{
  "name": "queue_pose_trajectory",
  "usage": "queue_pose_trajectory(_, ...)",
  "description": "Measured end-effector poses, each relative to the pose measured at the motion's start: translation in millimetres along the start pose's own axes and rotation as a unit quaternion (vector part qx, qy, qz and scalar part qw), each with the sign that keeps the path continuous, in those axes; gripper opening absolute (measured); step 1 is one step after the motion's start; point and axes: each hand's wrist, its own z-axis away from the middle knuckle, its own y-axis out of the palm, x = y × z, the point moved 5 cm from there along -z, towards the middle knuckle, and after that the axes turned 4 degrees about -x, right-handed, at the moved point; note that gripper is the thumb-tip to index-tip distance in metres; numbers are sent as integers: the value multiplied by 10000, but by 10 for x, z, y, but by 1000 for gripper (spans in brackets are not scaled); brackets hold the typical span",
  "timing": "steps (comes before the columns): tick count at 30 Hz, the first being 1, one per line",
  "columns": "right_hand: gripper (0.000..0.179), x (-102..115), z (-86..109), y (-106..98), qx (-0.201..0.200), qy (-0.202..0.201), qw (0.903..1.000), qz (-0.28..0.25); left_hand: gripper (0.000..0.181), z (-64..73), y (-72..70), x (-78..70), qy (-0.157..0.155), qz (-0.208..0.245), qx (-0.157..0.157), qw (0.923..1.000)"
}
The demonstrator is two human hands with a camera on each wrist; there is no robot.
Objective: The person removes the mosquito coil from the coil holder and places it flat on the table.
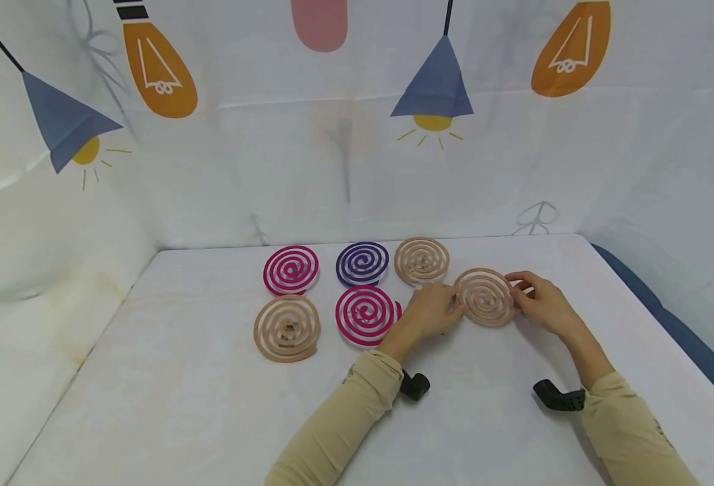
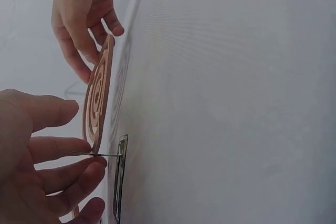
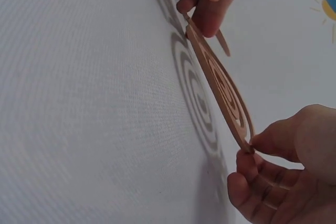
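Note:
A tan mosquito coil is held flat just above the white table by both hands. My right hand pinches its right edge between thumb and fingers. At the opposite edge, the fingertips of my left hand grip the rim. In the left wrist view a thin metal coil stand lies under that edge, its narrow prong reaching up to the left fingers. The right wrist view shows the coil's spiral shadow on the cloth below it. Just behind the left hand sits another tan coil.
To the left lie a purple coil, two pink coils and a further tan coil. Small metal pieces show through some centres. Black devices sit at both wrists. A white printed cloth wall stands behind the table.

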Motion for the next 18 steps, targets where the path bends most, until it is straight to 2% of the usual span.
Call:
queue_pose_trajectory(7,36,-20,23,21,123,24,9999,27,16,22,38,-3,-94,185,123,9997)
queue_pose_trajectory(13,36,-26,13,44,162,-12,9999,-3,26,34,32,-5,-174,96,198,9996)
queue_pose_trajectory(18,35,-25,-4,60,193,-115,9997,97,19,39,-3,-33,-73,-64,160,9998)
